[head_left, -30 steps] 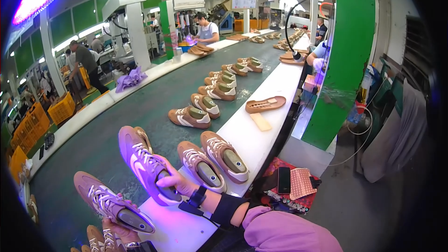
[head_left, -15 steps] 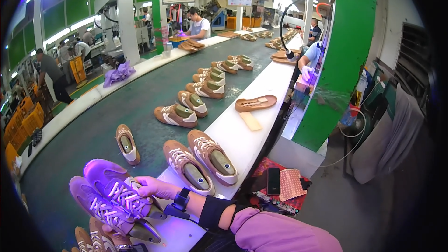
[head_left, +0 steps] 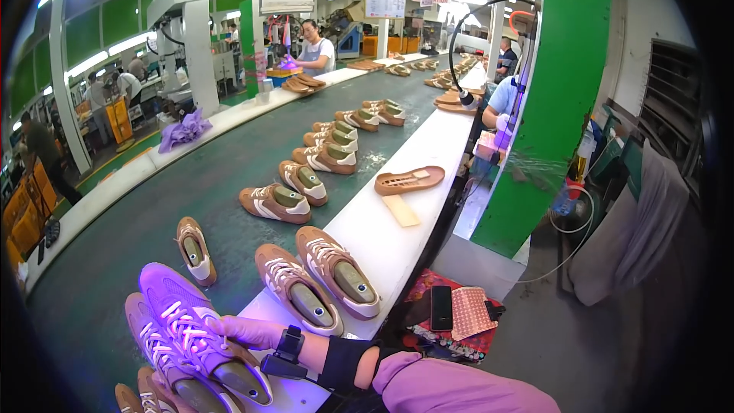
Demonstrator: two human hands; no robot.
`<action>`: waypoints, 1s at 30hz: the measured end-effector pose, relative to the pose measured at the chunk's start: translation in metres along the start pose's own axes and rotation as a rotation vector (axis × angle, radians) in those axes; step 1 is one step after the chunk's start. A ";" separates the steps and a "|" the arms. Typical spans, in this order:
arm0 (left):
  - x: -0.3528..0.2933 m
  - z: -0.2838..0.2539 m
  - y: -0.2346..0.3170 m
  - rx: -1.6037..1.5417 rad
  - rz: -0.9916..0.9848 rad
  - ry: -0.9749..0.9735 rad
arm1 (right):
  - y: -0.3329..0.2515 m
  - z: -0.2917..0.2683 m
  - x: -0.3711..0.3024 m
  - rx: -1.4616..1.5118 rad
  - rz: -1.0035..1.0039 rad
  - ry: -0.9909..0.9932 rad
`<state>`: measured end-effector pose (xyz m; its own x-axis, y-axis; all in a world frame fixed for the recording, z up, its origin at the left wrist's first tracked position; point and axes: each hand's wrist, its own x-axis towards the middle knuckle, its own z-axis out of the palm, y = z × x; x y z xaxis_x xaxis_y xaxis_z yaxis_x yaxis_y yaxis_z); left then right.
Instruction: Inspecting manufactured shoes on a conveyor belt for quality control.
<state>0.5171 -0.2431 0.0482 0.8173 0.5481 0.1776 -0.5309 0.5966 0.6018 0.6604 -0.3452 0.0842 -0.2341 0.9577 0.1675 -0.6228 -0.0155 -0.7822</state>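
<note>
Two brown sneakers with white laces, lit purple, are side by side at the lower left: a right-hand sneaker (head_left: 183,310) and a left-hand sneaker (head_left: 153,340). Each has a grey-green shoe last inside. My right hand (head_left: 248,330) grips the right-hand sneaker by its side, near the laces. Of my left hand (head_left: 159,382) only a sliver shows beneath the left-hand sneaker; its fingers are hidden. Just beyond, another pair of laced brown sneakers (head_left: 336,269) with lasts sits on the white ledge (head_left: 382,252). More brown sneakers (head_left: 136,398) show at the bottom edge.
A green conveyor belt (head_left: 222,160) carries several sneakers, including a single sneaker (head_left: 196,252) close by. A brown sole (head_left: 410,180) lies on the ledge beside a pale strip (head_left: 401,210). A green post (head_left: 535,130) stands right; a phone (head_left: 441,307) lies below. Co-workers sit farther along.
The view has shifted slightly. The held pair has turned more upright, its toes coming right, and the left hand and wrist have become mostly hidden. The right hand keeps its grip.
</note>
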 end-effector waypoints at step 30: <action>-0.042 0.038 0.065 -0.122 0.304 0.332 | -0.029 0.004 -0.014 0.315 -0.389 0.494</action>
<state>0.4571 -0.2501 0.1094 0.5149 0.8551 0.0612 -0.7741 0.4330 0.4617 0.6787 -0.3594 0.1069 0.3691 0.9281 0.0495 -0.7966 0.3433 -0.4976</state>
